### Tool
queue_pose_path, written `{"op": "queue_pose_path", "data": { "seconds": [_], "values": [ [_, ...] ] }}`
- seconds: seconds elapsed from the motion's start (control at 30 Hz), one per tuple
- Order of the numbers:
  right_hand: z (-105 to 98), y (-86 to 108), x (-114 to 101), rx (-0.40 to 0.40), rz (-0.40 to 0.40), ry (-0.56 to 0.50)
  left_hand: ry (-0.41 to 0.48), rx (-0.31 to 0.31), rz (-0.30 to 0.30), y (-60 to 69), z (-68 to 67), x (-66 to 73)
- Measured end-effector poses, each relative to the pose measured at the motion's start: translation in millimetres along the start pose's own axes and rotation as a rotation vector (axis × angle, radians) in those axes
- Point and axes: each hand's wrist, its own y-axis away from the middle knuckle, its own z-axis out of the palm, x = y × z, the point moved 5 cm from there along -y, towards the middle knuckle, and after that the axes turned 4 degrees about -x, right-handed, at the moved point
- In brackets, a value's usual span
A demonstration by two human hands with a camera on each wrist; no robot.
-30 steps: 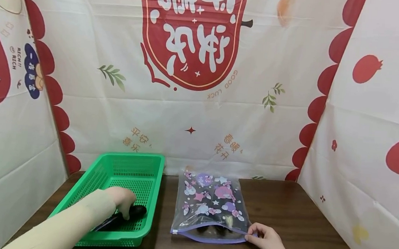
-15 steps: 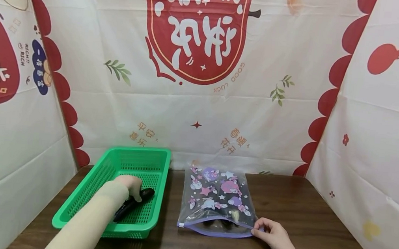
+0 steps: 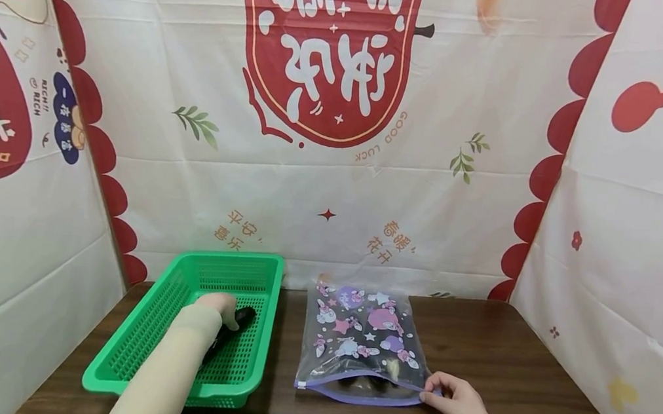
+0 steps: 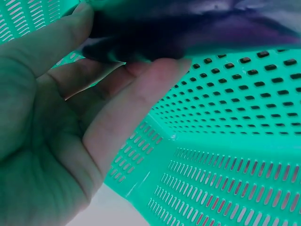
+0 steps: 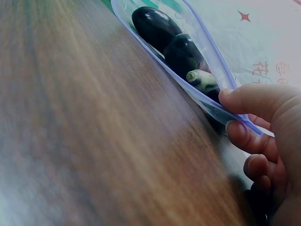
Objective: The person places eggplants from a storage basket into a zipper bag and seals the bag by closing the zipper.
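Note:
In the head view my left hand (image 3: 218, 303) reaches into the green basket (image 3: 270, 340). It holds a dark purple eggplant (image 3: 243, 318), part of which the hand and sleeve hide. The left wrist view shows the thumb and fingers around the glossy eggplant (image 4: 141, 33) at the top. My right hand (image 3: 459, 402) pinches the right corner of a clear printed zip bag (image 3: 355, 340) with a purple zip edge. Its mouth gapes, and several dark eggplants (image 5: 157, 28) lie inside in the right wrist view, one showing a pale green end.
A dark brown wooden table (image 3: 474, 338) bears both basket and bag, the basket on the left. The zip's white slider (image 3: 301, 384) sits at the bag's left corner. Behind stands a printed cloth (image 3: 250, 193), with more cloth along both sides.
My left hand has shifted farther back within the basket with the eggplant, which now points more lengthwise. The right hand keeps its pinch on the bag's corner. The head view has shifted slightly.

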Motion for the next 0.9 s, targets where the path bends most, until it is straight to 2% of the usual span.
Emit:
{"op": "queue_pose_path", "data": {
  "seconds": [0.3,0.43,0.67,0.9],
  "values": [
    [-3.4,1.1,-0.6,-0.004,0.006,0.009,0.067,0.039,0.016,-15.1,2.4,-6.6],
    [-2.7,0.0,-0.3,-0.017,0.020,0.012,0.097,0.046,0.017,-13.9,1.4,-6.1],
    [-0.7,-7.2,-1.9,-0.006,-0.012,0.018,0.092,0.056,-0.005,-10.0,-3.2,-8.4],
    [0.6,-4.4,0.7,-0.046,0.038,0.002,0.093,0.061,0.008,-12.8,-0.2,-7.5]
  ]
}}
